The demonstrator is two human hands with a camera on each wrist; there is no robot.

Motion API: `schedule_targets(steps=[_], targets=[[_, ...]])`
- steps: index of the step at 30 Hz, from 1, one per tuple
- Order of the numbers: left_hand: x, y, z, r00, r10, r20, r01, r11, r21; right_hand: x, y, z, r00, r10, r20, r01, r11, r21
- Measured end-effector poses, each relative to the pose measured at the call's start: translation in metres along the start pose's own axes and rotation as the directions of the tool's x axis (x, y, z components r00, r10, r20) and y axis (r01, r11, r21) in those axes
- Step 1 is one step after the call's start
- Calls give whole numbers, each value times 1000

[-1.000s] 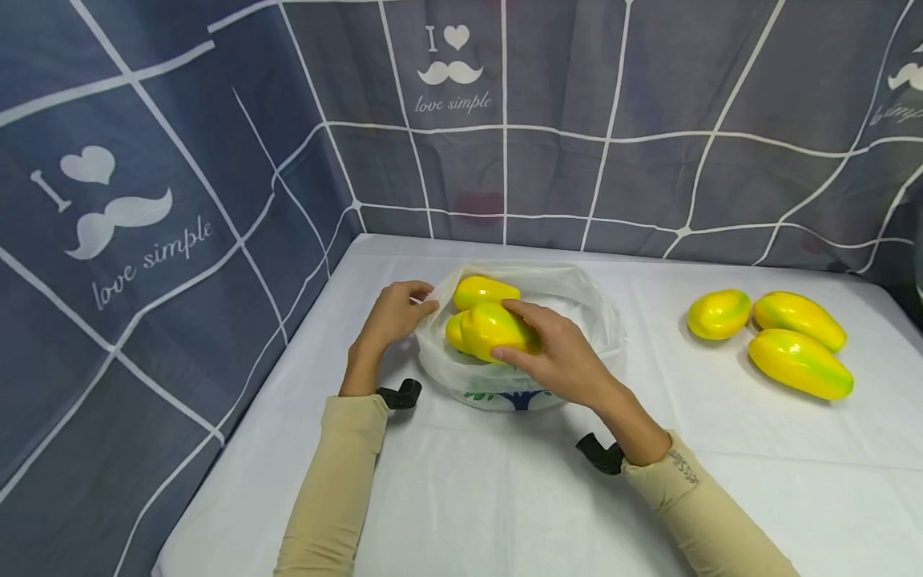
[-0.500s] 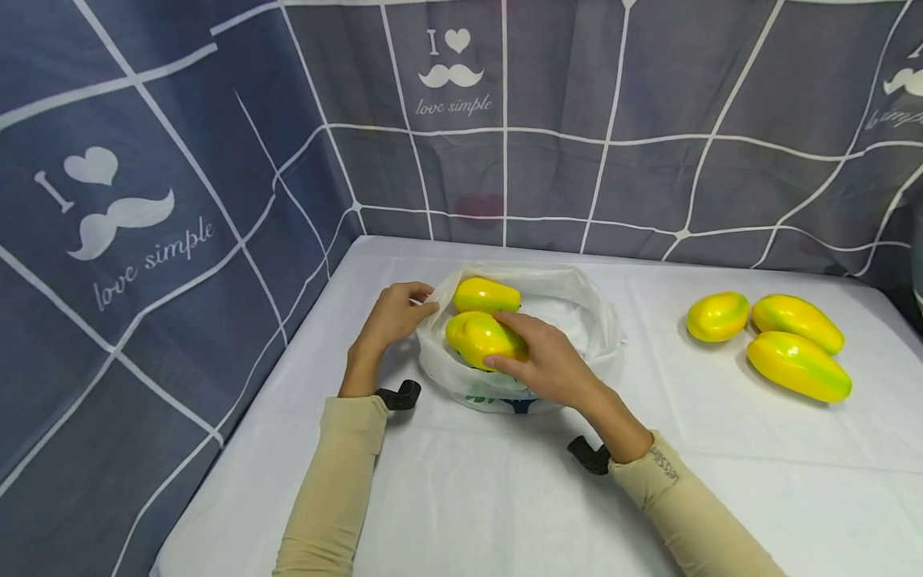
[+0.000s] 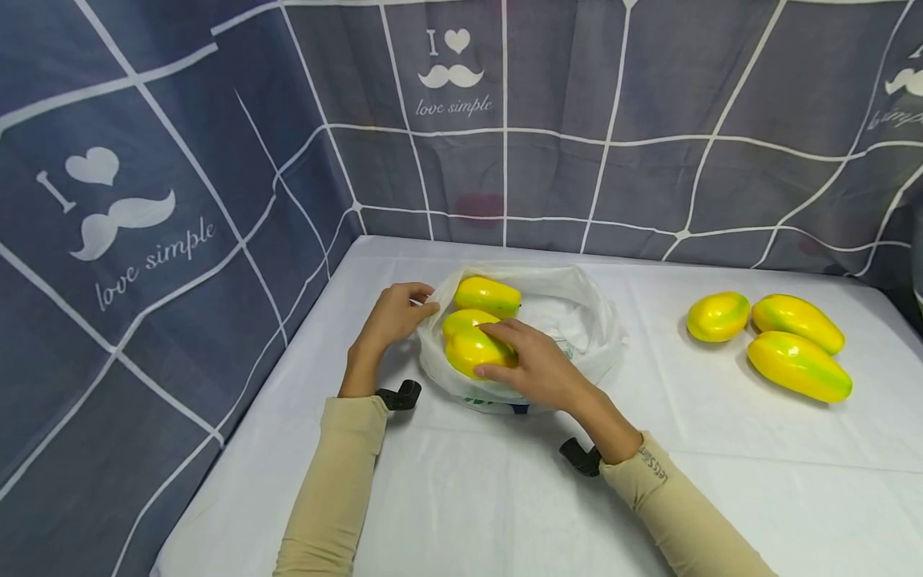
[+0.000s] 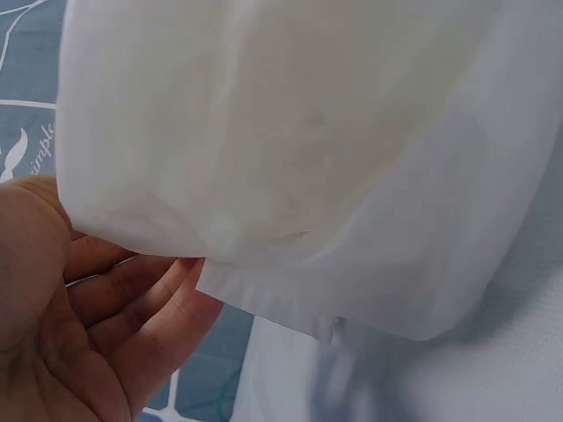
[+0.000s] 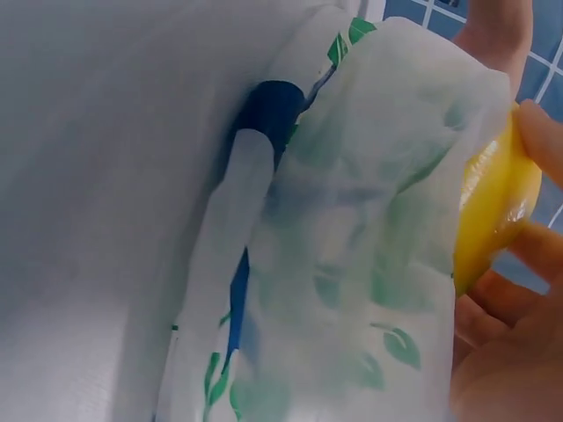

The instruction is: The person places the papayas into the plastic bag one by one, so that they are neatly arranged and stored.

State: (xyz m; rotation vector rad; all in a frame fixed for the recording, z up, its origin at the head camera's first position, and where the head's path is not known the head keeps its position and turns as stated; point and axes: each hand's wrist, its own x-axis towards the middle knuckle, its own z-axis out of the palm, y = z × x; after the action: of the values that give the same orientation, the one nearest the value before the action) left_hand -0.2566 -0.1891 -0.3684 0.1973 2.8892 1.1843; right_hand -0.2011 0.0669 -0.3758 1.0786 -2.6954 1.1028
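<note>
A white translucent plastic bag (image 3: pixel 602 324) with a green and blue print stands open-mouthed on the table. At its left rim my left hand (image 3: pixel 392 316) pinches the plastic between thumb and fingers; in the left wrist view the bag (image 4: pixel 264 149) covers the fingertips. My right hand (image 3: pixel 537 361) reaches over the front rim and grips a yellow papaya (image 3: pixel 472 353) inside the bag. The right wrist view shows the thumb and fingers around this papaya (image 5: pixel 497 198), partly behind the plastic. Two more papayas lie in the bag, one at the back (image 3: pixel 486 296), one in the middle (image 3: pixel 461 320).
Three yellow-green papayas (image 3: pixel 799 366) lie grouped on the white-covered table (image 3: pixel 497 497) to the right of the bag. A dark checked cloth (image 3: pixel 548 176) hangs behind and along the left. Black wrist mounts (image 3: pixel 580 457) stick out below both wrists.
My right hand has moved left and down toward me with its papaya, settling it in the bag's front left, beside the middle papaya. The left hand has stayed at the rim.
</note>
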Motion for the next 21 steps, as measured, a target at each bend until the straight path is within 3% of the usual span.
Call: schedule_targets(steps=[12, 21], targets=[[1, -1, 0, 1000, -4, 19, 4, 1000, 3, 3, -1, 5, 997, 12, 71, -9, 999, -32], [2, -2, 0, 1000, 5, 13, -5, 1000, 1, 10, -5, 18, 998, 31, 51, -27, 997, -69]])
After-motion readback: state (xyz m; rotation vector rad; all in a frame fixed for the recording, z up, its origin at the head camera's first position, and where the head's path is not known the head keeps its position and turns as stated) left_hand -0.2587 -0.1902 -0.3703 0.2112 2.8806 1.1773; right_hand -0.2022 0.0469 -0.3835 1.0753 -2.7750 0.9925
